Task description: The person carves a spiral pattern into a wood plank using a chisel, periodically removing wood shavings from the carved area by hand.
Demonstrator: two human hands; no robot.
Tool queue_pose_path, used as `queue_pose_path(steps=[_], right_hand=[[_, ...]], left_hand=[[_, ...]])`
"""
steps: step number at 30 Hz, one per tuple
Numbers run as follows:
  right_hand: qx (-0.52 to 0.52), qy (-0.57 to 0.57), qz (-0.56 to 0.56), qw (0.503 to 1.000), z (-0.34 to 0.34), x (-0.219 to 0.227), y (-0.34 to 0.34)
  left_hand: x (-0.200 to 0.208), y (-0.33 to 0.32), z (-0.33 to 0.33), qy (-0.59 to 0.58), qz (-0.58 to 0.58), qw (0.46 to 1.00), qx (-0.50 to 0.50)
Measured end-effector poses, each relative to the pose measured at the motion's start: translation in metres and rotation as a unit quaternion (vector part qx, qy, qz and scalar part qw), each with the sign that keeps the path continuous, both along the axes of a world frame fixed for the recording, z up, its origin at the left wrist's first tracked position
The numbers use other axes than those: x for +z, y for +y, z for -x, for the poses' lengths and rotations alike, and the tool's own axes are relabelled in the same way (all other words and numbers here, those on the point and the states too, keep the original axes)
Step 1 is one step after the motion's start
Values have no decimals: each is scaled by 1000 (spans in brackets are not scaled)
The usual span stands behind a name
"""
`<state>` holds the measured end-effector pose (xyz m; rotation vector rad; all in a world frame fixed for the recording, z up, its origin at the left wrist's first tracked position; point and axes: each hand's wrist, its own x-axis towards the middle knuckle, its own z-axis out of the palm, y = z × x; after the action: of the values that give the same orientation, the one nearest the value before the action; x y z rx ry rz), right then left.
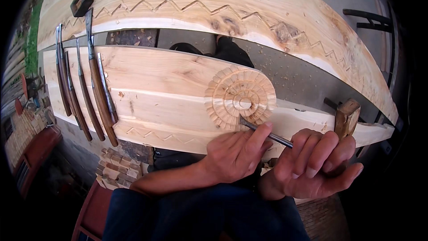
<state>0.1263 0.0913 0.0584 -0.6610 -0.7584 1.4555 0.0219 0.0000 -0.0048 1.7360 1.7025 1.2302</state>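
Carving the rosette [227,93] right of mid-length on the near plank [160,76] seems in hand, the left hand [234,156] pinching and the right hand [312,165] clasping the chisel [278,139], tip on the rosette's near side, and the next cut likely calls for steady pressure.

Wooden blocks [118,169] lie piled toward the lower left; green grass [33,49] shows upper left.
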Motion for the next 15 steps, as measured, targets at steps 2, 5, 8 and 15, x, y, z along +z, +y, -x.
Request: queue_pose_path(steps=[2, 5, 8, 15], right_hand=[[1, -1, -16, 1000, -5, -1, -2], [9, 6, -23, 1000, -10, 0, -1], [36, 27, -10, 999, -12, -4, 5], [27, 13, 20, 999, -7, 0, 7]], left_hand=[[2, -2, 2, 5, 17, 1000, -3], [2, -2, 1, 16, 10, 999, -36], [2, -3, 0, 17, 16, 1000, -18], [3, 0, 0, 20, 23, 999, -17]])
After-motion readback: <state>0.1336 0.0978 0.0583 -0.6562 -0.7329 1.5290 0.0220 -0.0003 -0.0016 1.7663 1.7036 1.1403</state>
